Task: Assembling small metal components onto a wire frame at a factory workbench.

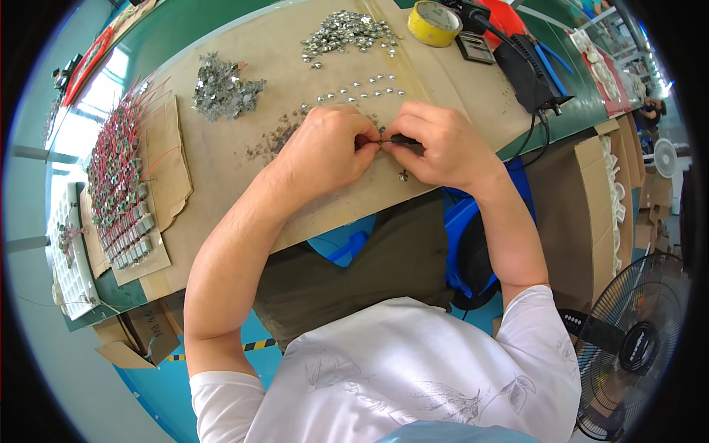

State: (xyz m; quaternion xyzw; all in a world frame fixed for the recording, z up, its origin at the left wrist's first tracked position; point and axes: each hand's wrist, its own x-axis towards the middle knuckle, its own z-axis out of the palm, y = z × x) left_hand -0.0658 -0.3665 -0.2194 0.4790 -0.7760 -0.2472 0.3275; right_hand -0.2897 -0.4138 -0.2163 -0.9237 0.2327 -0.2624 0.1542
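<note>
Over the brown sheet near the table's front edge, my two hands meet at the fingertips. My left hand (332, 145) is closed in a pinch, and what sits between its fingers is too small to name. A dark slim tool (406, 140) lies in the closed fingers of my right hand (445, 144), its tip toward the left fingertips. Just below the right fingers, a small metal part (403, 176) rests on the sheet. Beyond my hands, small shiny metal pieces (367, 94) lie in loose rows. Tiny dark bits (275, 137) are scattered beside my left hand, partly hidden by it.
Farther back are a heap of shiny round parts (347, 33) and a pile of grey flat pieces (224, 87). Red-wired components (118, 177) crowd the left side. Yellow tape (434, 24), a black device (523, 74) and blue-handled pliers (548, 65) lie right. A fan (635, 347) stands lower right.
</note>
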